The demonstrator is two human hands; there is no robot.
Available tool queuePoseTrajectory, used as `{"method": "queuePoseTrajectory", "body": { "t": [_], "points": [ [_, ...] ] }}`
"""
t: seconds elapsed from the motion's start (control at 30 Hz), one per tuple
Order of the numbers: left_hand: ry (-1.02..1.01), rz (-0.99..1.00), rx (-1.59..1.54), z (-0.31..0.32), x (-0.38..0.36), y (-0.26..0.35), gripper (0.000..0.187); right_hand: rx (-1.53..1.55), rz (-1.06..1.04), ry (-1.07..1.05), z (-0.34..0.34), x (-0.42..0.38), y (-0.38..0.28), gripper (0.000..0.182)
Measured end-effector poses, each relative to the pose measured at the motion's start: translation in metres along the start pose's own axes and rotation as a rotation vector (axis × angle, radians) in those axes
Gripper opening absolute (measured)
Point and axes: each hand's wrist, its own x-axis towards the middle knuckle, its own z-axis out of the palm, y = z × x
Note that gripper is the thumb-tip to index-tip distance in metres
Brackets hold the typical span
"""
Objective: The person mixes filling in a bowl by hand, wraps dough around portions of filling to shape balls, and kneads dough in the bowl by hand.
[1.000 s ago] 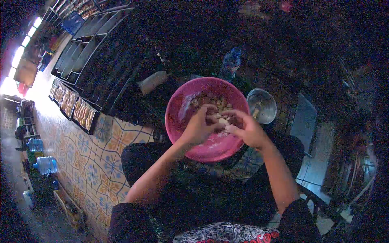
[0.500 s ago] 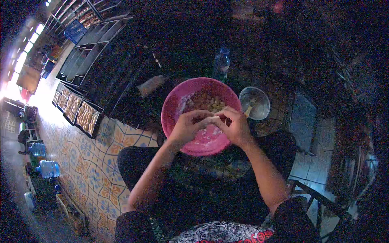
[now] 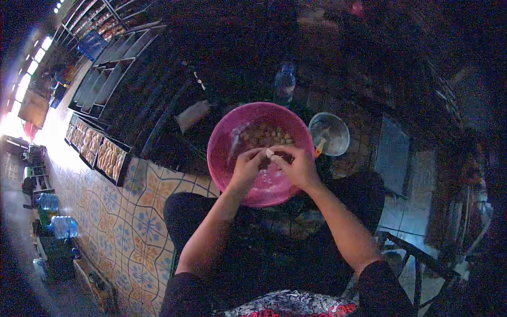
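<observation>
A small whitish piece (image 3: 270,152) is pinched between the fingertips of both hands, over the near half of a pink bowl (image 3: 221,128). My left hand (image 3: 246,170) closes on it from the left with bent fingers. From the right, my right hand (image 3: 302,169) grips it too, thumb and forefinger meeting the left fingertips. A heap of small yellowish and brownish pieces (image 3: 268,136) lies in the far part of the bowl; their kind is too blurred to tell. White bits stick to the bowl's inside.
Right of the pink bowl stands a metal bowl (image 3: 341,138), with a yellow-handled tool (image 3: 319,147) at its near edge. A clear bottle (image 3: 285,83) stands behind. Trays of bread-like rolls (image 3: 110,158) lie on the tiled floor at left, with large water bottles (image 3: 64,227) nearer.
Both hands have shifted slightly left and the fingertips have come together round the whitish piece, which now shows more clearly. The view has moved a little.
</observation>
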Motion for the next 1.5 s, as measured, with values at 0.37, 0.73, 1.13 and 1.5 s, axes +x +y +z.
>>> {"method": "queuePoseTrajectory", "body": {
  "t": [0.37, 0.73, 1.13, 1.5],
  "points": [
    [-0.197, -0.077, 0.082, -0.015, -0.004, 0.014, 0.032, -0.415, -0.287, 0.069, 0.007, 0.014, 0.013, 0.033],
    [0.058, 0.083, 0.302, -0.012, -0.016, 0.022, 0.029, -0.384, -0.321, 0.020, 0.008, 0.010, 0.029, 0.025],
    [0.059, 0.118, 0.437, -0.017, -0.011, 0.002, 0.024, -0.540, -0.363, -0.290, -0.041, 0.021, 0.034, 0.029],
    [-0.036, 0.185, 0.675, 0.006, -0.027, 0.048, 0.032, -0.280, -0.225, -0.091, -0.018, 0.000, -0.004, 0.029]
  ]
}}
